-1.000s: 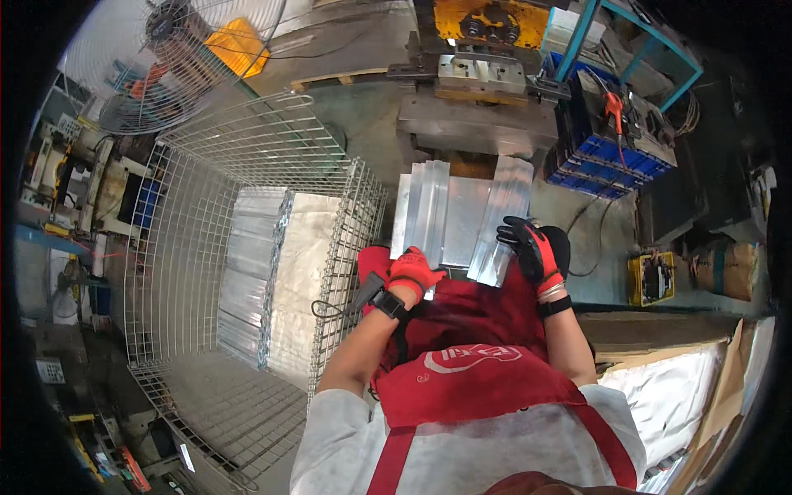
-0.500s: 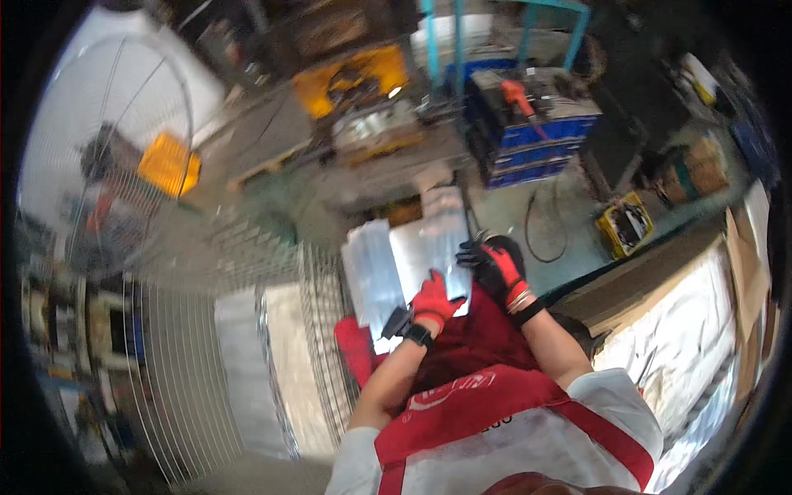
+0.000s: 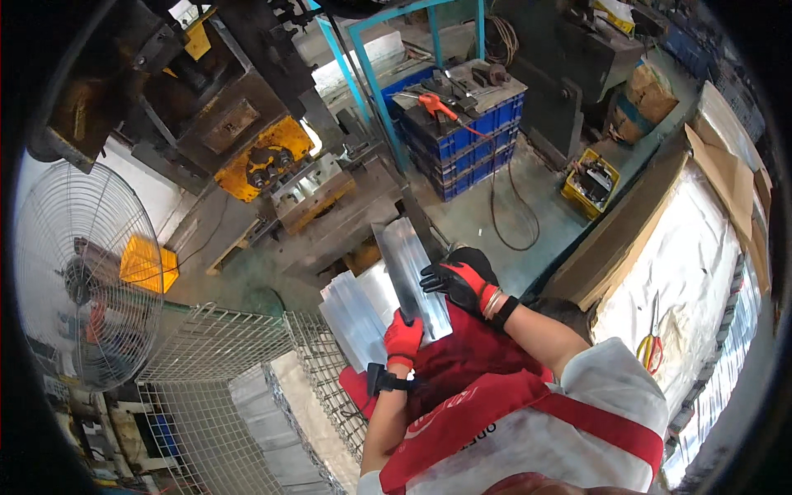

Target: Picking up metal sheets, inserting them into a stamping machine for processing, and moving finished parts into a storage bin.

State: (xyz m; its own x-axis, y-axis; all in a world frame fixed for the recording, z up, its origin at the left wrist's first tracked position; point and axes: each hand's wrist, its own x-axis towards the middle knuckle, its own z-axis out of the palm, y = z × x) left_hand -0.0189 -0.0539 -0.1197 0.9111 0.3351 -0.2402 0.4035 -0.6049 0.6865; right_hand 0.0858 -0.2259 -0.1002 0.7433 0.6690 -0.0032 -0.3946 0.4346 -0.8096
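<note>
Long silvery metal strips (image 3: 404,260), ridged along their length, lie in front of my body, tilted away to the upper left. My left hand (image 3: 404,340), in a red and black glove, is closed around their lower left edge. From the right, my right hand (image 3: 460,282), gloved alike, rests on them with its fingers stretched out across their right edge. To the left lies another pile of metal strips (image 3: 356,318). Between the two groups shows a bright flat surface. The undersides of the strips are hidden.
A wire basket (image 3: 289,330) stands at left, near a large fan (image 3: 87,276). Ahead is a machine with a yellow block (image 3: 264,161). Stacked blue crates (image 3: 470,144) carry an orange air gun (image 3: 436,106). Scissors (image 3: 652,351) lie on a wrapped load in a cardboard box (image 3: 631,235) at right.
My view has turned and sharpened. My left hand has gone from lying over the strips to gripping their lower left edge. The right-hand strips now lie tilted and apart from the left pile.
</note>
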